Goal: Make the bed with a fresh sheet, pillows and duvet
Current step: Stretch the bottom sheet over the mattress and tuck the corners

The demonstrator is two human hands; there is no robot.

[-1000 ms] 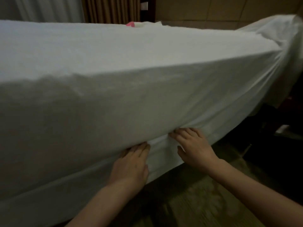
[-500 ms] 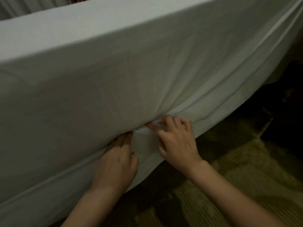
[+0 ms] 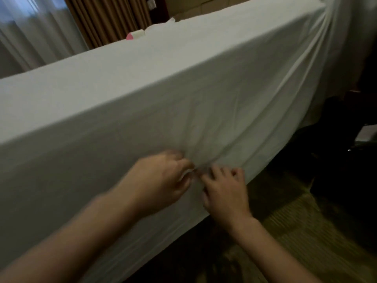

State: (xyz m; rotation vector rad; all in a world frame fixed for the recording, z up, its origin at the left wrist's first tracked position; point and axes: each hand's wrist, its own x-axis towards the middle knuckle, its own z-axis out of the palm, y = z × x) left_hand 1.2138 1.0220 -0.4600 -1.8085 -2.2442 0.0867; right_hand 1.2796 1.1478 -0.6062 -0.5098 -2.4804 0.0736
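Both hands raised along bed side since earlier | white sheet [image 3: 183, 94] being gathered into radiating creases | left hand [image 3: 161, 180] fingers pinching cloth | right hand [image 3: 226, 193] fingers curled, pinching fold

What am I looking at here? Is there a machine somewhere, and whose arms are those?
No machine: a person wears a camera on the head, looking forward and down, so the bare arms are their own. They are at the side of a bed covered with a white sheet. The left hand and right hand meet low on the hanging side, and creases fan out from there, so both seem to gather the cloth; the picture is blurred, so the exact grip is unclear. A small pink and white thing shows beyond the bed's far edge, before brown curtains. Patterned carpet lies below.
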